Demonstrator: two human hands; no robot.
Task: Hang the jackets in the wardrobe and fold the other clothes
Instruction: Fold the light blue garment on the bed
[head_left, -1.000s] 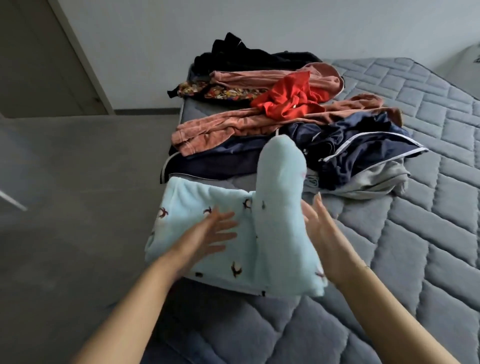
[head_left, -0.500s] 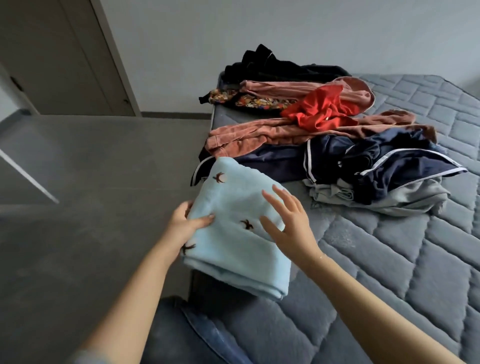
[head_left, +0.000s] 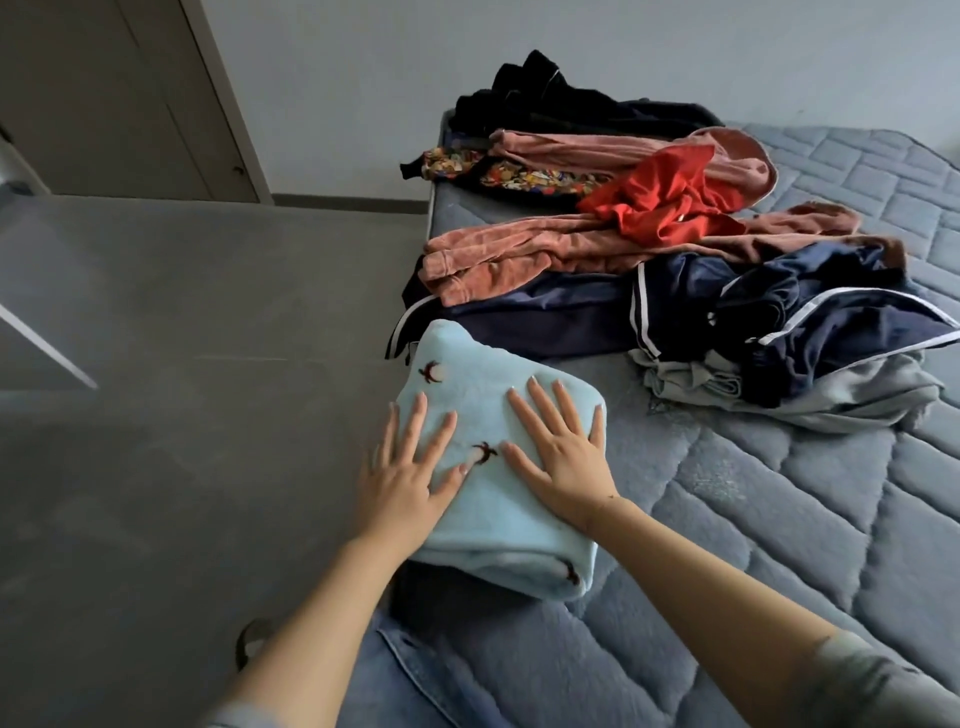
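Both hands, left hand (head_left: 402, 475) and right hand (head_left: 558, 454), fingers flat, press the folded blue garment (head_left: 483, 415) on the bed (head_left: 779, 519); the unfolded pile (head_left: 649, 249) likely comes next.

Dim, soft, even daylight; faint shadows, wide-angle bending at edges, slight overall softness.

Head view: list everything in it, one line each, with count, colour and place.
Folded fleece garment: one, light blue with dark motifs, mattress near corner.
Velour garments: apparently two, dusty pink, in the pile.
Crumpled red garment: one, on the pink ones.
White-striped garments: count unclear, navy, pile front.
Grey garment: one, under the navy.
Black garment: one, far end.
Floral fabric: one, multicoloured, far edge.
Quilted mattress: one, grey-blue.
Door: one, grey, back left.
Left hand, right hand: flat on the fleece.
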